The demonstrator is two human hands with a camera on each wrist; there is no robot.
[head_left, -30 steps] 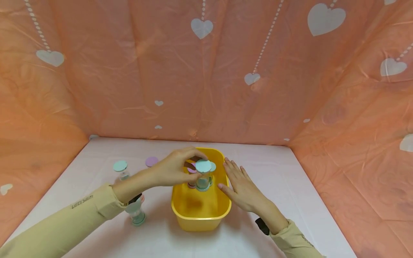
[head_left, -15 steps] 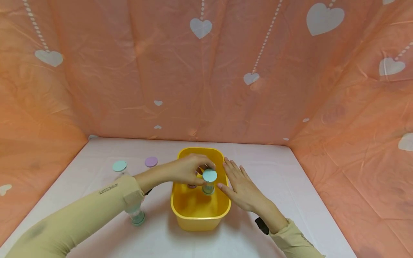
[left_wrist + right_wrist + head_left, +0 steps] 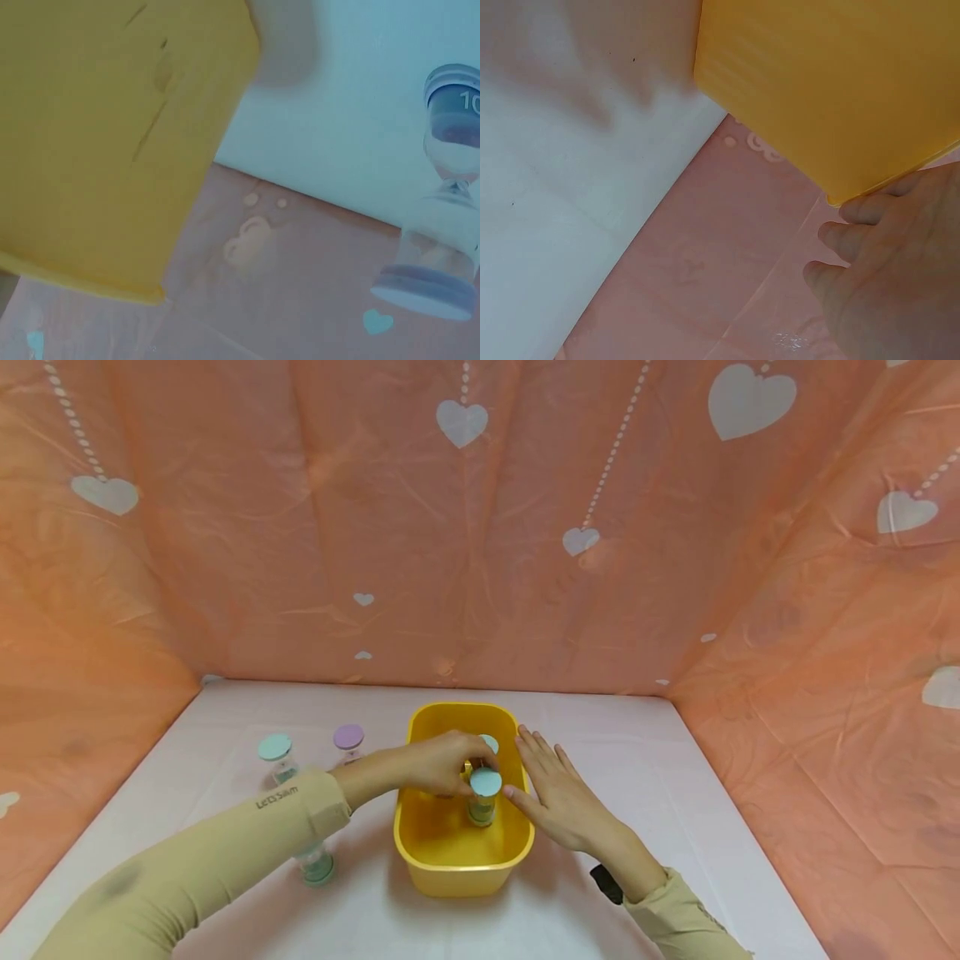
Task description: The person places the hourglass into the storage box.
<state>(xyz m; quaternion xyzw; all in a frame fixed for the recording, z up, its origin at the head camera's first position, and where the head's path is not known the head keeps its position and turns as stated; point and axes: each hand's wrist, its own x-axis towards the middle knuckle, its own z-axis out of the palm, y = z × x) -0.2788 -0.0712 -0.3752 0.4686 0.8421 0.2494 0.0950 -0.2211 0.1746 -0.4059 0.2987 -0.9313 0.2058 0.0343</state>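
Note:
Inside the yellow basin (image 3: 463,866), my left hand (image 3: 447,762) holds a sand timer (image 3: 485,783) with pale teal caps, upright near the basin's right wall. Thumb and fingers pinch it near its top. Just behind it shows the teal cap of a second sand timer (image 3: 489,743), partly covered by the hand. My right hand (image 3: 558,797) lies along the basin's right rim with straight fingers. In the right wrist view, those fingers (image 3: 866,210) touch the rim. The left wrist view shows the basin wall (image 3: 112,150) but not the left hand.
Left of the basin stand a teal-capped sand timer (image 3: 276,748), a purple-capped one (image 3: 348,737) and a green-based one (image 3: 317,868) partly hidden by the left sleeve. A purple timer (image 3: 439,225) marked "10" appears in the left wrist view. Pink cloth walls surround the white table.
My left hand has moved right and toward me, lowering the teal sand timer deeper into the basin. The purple timer inside is now hidden behind it. The right hand stays at the rim.

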